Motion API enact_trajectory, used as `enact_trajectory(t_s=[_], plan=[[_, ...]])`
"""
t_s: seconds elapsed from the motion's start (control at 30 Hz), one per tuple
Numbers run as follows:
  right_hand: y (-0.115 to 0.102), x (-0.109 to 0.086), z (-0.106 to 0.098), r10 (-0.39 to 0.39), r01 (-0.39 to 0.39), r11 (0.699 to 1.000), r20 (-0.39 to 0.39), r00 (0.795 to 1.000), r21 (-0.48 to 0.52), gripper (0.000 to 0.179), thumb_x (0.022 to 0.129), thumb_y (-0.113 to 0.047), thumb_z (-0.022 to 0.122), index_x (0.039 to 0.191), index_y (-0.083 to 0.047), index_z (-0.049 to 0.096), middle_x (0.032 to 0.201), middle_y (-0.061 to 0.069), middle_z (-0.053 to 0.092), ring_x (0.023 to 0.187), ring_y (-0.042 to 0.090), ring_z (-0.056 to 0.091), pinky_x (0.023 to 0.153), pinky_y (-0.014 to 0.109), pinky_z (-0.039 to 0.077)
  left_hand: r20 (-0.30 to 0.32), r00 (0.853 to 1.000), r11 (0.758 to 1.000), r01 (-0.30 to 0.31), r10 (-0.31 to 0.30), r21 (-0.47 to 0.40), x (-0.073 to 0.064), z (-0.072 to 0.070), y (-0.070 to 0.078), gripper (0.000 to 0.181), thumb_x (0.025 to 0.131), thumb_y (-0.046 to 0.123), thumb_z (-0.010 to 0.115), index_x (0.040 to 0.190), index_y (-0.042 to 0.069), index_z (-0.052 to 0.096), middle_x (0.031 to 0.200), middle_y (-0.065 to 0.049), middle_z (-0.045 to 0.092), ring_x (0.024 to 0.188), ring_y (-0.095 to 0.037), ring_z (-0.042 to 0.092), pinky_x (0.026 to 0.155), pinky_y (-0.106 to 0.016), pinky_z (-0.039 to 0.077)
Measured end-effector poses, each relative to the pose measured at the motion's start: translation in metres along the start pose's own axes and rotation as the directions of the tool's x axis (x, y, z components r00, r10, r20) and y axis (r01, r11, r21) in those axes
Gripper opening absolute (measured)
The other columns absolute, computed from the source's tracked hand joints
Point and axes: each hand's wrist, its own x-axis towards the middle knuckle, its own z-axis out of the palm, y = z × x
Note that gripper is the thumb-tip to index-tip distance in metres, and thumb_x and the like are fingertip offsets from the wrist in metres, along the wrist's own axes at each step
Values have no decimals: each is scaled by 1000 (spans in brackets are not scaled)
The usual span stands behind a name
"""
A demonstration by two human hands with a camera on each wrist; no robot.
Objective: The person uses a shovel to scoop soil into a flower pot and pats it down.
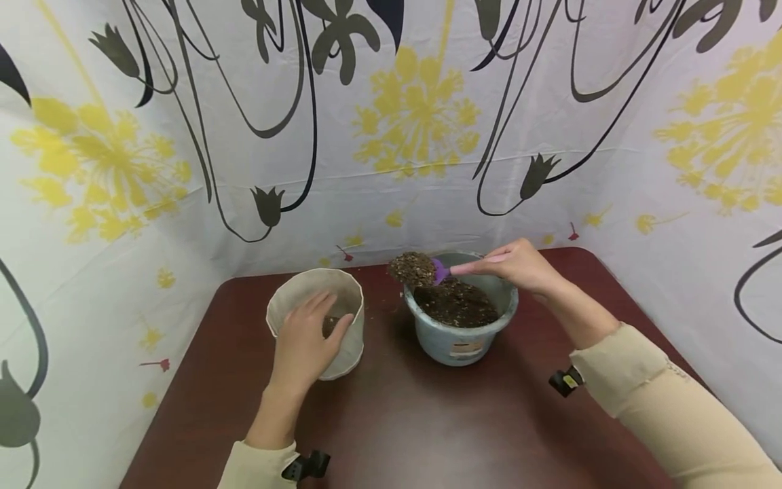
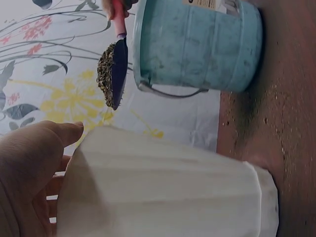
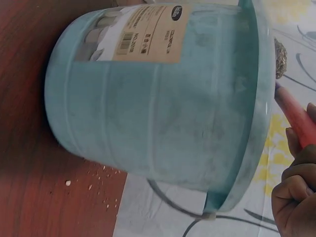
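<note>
My right hand (image 1: 524, 269) grips the pink handle of a small hand trowel (image 1: 441, 270) with a purple blade. A heap of dark, flecked potting soil (image 1: 413, 269) sits on the blade, above the left rim of a blue plastic bucket (image 1: 436, 339). More soil (image 1: 458, 303) lies inside the bucket. To the left stands a white planter pot (image 1: 349, 353) with a little soil (image 1: 330, 326) visible inside. Over its mouth is my left hand (image 1: 304, 343), fingers spread and holding nothing. In the left wrist view the thumb and fingers lie right at the pot's rim (image 2: 106, 131).
Both containers stand on a dark red-brown table (image 1: 421, 435). Crumbs of soil (image 2: 276, 121) are scattered on it near the bucket. A metal bail handle (image 2: 173, 93) hangs at the bucket's side. Printed white cloth (image 1: 403, 204) encloses the back and sides.
</note>
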Motion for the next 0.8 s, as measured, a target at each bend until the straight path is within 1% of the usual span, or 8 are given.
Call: enact_trajectory(t_s=[0.07,0.13,0.2,0.3,0.4,0.53,0.67,0.8], plan=[[-1,2,3,-8,8,1000,-8,1000,6,46,73,-55,86,59,-14,72,52,-7,55,62,2,42,63,22,40,-1,1000,1000,15,-15,-2,-2,-2,-2,47,93,37,73,126,4,71,132,-14,66,124,-34,61,100,-59,46],[-3,5,6,-21,21,1000,-4,1000,7,49,73,-54,86,53,-15,67,48,-7,39,60,5,33,61,23,37,-5,1000,1000,25,-25,4,-4,-4,-4,47,92,37,73,126,5,71,132,-14,67,122,-37,61,100,-59,46],[-5,8,10,-40,40,999,9,999,17,51,76,-52,86,50,-15,63,48,-6,32,62,9,34,67,25,42,-8,999,999,36,-36,12,-5,-7,-7,47,92,37,73,125,5,71,132,-14,66,121,-38,62,101,-59,46],[-9,12,17,-48,47,999,27,998,23,51,77,-52,85,48,-17,61,48,-7,33,66,10,41,79,27,47,-3,998,998,57,-57,32,-8,-10,-11,46,93,38,73,125,5,71,132,-15,66,121,-40,61,100,-61,45],[-13,16,25,-61,59,998,40,997,35,61,76,-51,86,44,-16,48,50,-6,25,59,11,28,63,26,40,4,997,996,78,-79,49,-11,-15,-15,47,93,38,72,126,4,71,132,-15,66,124,-38,60,99,-62,44],[-20,22,36,-93,89,994,76,993,57,66,78,-49,85,45,-13,40,48,-6,22,55,12,15,54,28,26,-15,996,994,88,-87,69,-17,-22,-21,46,93,36,72,124,1,71,130,-17,67,123,-37,60,98,-61,44],[-29,27,49,-108,99,991,97,989,94,65,78,-45,87,45,-12,41,46,-5,22,54,13,11,51,28,21,-46,995,993,95,-92,70,-23,-27,-29,45,93,35,72,122,0,72,130,-19,66,121,-40,60,99,-60,44],[-37,31,64,-115,102,989,119,986,109,53,77,-44,87,47,-11,60,44,-4,24,52,13,9,48,28,17,-52,993,991,112,-108,72,-30,-30,-35,46,93,36,72,122,0,72,130,-20,66,123,-39,60,101,-59,43]])
